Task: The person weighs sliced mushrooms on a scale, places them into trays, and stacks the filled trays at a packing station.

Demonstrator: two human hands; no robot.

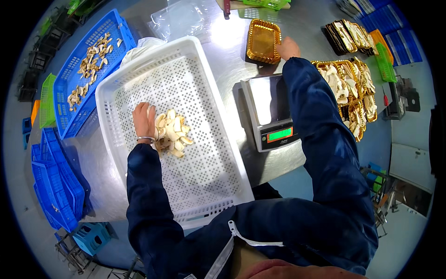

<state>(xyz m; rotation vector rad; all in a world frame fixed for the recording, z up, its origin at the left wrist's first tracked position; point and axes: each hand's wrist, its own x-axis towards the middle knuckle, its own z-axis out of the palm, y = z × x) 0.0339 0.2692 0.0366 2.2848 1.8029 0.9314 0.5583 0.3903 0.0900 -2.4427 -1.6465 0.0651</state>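
Observation:
My left hand (143, 120) is inside a white perforated plastic crate (205, 174), against the left side of a small heap of sliced mushrooms (172, 130). Its fingers point away from me, and whether any slice is under them is hidden. My right hand (288, 48) grips the right rim of a gold plastic tray (263, 36) that holds no food; its fingertips are partly hidden. The tray appears to top a short stack. Just nearer to me stands a digital scale (266, 101) with a lit green display, its pan partly covered by my right sleeve.
Gold trays filled with sliced mushrooms (336, 82) are stacked at the right. A blue crate (61, 120) with more slices stands at the left, above nested blue baskets (57, 188). Clear plastic bags (177, 21) and a red-handled knife (227, 7) lie at the far side.

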